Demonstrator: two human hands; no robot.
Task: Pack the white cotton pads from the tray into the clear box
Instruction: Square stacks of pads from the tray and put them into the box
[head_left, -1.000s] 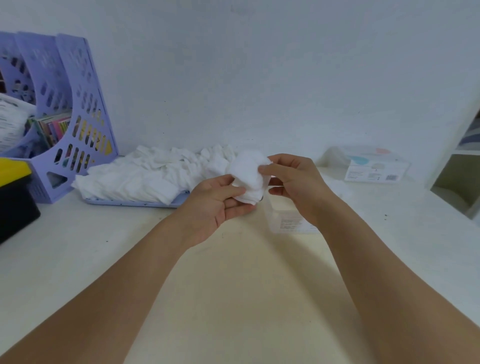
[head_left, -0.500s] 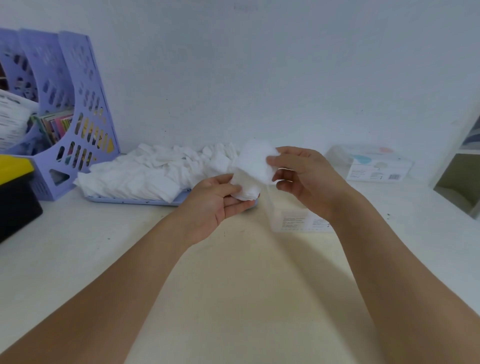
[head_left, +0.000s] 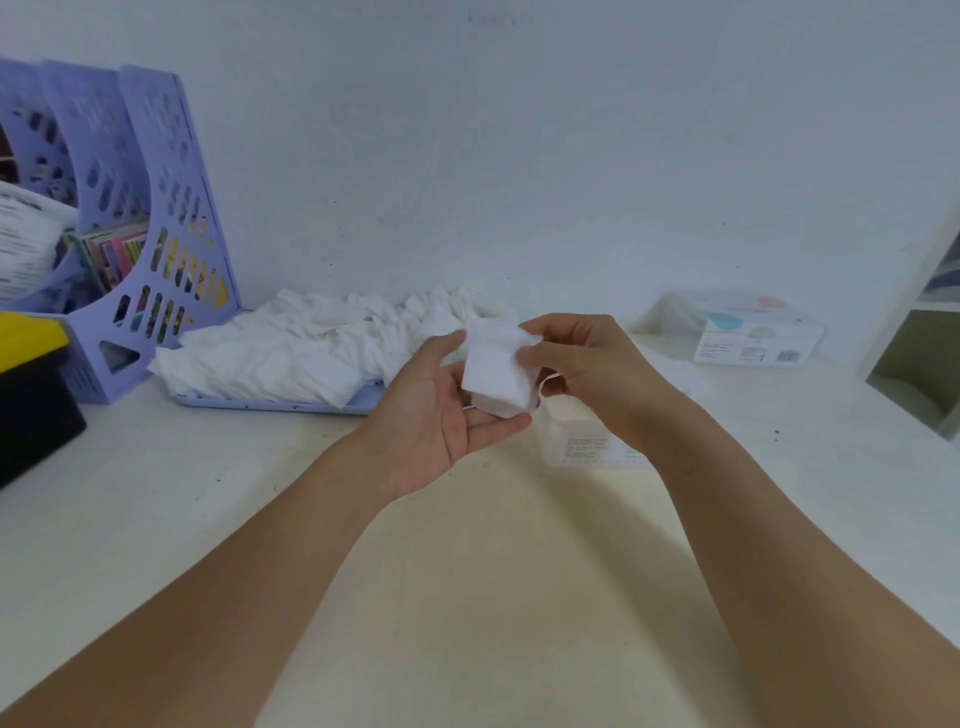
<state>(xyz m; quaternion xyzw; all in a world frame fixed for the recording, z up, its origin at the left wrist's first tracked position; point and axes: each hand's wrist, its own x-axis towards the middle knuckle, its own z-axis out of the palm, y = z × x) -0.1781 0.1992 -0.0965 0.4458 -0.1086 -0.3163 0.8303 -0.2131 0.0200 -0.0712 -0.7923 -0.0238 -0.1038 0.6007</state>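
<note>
A small stack of white cotton pads (head_left: 496, 371) is held between both hands above the table. My left hand (head_left: 441, 410) lies palm up beneath the stack, its straight fingers supporting the lower edge. My right hand (head_left: 587, 371) pinches the stack's right side with thumb and fingers. A heap of loose white pads (head_left: 306, 353) fills the lilac tray (head_left: 358, 404) behind my left hand. The clear box (head_left: 587, 441) stands on the table under my right wrist, largely hidden by it.
A lilac file rack (head_left: 140, 228) with books stands at the back left, a black and yellow case (head_left: 31, 384) in front of it. A clear lid or package with a label (head_left: 748, 332) lies at the back right. A white shelf unit (head_left: 924, 338) borders the right edge.
The pads have been squared into a flatter stack. My left hand has opened out under it, and my right hand has shifted to pinch the stack's right side.
</note>
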